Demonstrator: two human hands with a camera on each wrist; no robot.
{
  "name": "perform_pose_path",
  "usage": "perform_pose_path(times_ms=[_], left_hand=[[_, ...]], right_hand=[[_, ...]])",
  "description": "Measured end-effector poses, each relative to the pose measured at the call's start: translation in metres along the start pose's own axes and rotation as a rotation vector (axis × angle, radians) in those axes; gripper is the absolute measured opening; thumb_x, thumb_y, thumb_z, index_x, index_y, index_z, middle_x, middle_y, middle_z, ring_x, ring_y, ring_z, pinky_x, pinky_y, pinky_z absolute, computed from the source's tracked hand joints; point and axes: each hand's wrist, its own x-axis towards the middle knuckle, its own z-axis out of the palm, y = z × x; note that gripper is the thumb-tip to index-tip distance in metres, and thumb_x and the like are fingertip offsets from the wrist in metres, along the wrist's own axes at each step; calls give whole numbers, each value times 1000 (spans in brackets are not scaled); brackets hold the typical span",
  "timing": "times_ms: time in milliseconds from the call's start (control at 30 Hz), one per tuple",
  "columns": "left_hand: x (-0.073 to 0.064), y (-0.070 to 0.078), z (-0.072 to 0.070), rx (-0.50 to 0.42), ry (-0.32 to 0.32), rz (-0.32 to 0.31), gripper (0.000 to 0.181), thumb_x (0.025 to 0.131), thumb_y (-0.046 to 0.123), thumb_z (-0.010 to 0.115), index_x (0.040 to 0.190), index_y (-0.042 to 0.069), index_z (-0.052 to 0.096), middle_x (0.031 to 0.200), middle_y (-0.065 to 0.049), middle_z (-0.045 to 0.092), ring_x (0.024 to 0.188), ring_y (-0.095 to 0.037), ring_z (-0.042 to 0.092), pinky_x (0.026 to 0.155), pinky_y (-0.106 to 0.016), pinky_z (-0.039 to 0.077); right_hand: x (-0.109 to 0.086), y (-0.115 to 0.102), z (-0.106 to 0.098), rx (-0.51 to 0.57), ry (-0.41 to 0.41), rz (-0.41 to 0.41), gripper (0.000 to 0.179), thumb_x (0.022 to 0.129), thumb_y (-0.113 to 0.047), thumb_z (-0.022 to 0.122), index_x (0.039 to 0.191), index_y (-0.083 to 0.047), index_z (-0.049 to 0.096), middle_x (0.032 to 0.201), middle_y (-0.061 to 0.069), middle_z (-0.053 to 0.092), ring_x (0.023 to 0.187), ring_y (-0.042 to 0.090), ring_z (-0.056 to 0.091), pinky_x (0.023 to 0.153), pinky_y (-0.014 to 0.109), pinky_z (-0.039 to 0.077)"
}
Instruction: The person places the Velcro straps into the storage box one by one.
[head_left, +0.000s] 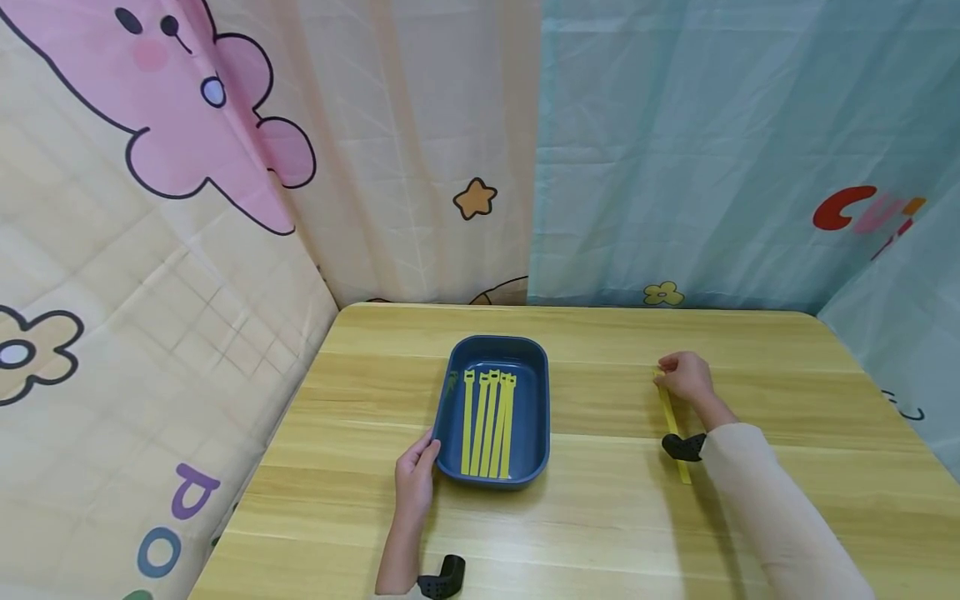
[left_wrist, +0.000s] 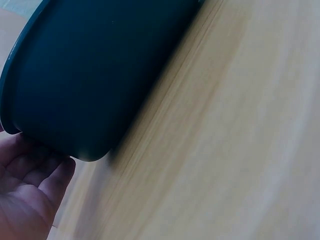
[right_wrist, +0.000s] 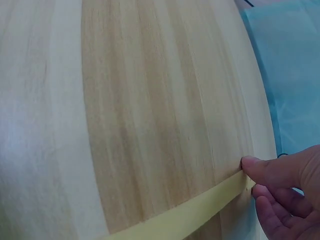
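Observation:
A dark blue tray [head_left: 531,454] stands left of the table's middle, with several yellow cable ties [head_left: 489,425] lying side by side in it, slotted heads at the far end. My left hand [head_left: 415,479] grips the tray's near left corner, thumb at the rim. In the left wrist view, fingers [left_wrist: 55,175] of that hand curl against the tray's outer wall [left_wrist: 90,100]. Over to the right, my right hand [head_left: 686,379] pinches the far end of a single yellow cable tie [head_left: 667,410]. The right wrist view shows this flat strap [right_wrist: 185,212] held between thumb and fingers; its pinched end is hidden.
The wooden table [head_left: 600,533] has rounded far corners. Printed curtains [head_left: 420,150] hang behind it and along both sides. Each wrist wears a black camera mount [head_left: 442,577]. A faint yellowish reflection shows on the tray's left inner wall.

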Motion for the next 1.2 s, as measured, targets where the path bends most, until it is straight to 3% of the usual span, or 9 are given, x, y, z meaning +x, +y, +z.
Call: perform_pose_path(times_ms=[567, 833, 967, 1200], left_hand=[[2, 2, 0, 15, -6, 2, 33, 86, 8, 46, 114, -8, 47, 117, -15, 47, 111, -18, 39, 89, -23, 33], [2, 1, -2, 1, 4, -12, 33, 85, 7, 46, 114, -8, 47, 117, -15, 47, 111, -18, 39, 88, -21, 34], [1, 2, -1, 6, 7, -26, 33, 86, 8, 46, 115, -7, 47, 117, -14, 47, 111, -17, 39, 89, -23, 33], [0, 1, 0, 5, 11, -11, 32, 85, 6, 46, 113, -10, 46, 116, -19, 47, 111, -22, 39, 88, -20, 34]], right_hand=[[2, -2, 0, 64, 41, 66, 39, 67, -3, 67, 100, 13, 54, 89, 22, 54, 77, 26, 49, 56, 23, 43], [2, -3, 4, 79, 53, 74, 26, 70, -6, 65, 91, 9, 61, 77, 16, 58, 67, 22, 51, 49, 23, 42], [0, -2, 4, 108, 77, 66, 23, 75, -4, 59, 93, 11, 60, 82, 20, 58, 71, 26, 52, 52, 23, 43], [-4, -7, -2, 148, 140, 121, 25, 78, -6, 56, 97, 9, 59, 91, 22, 56, 80, 27, 50, 56, 23, 42]])
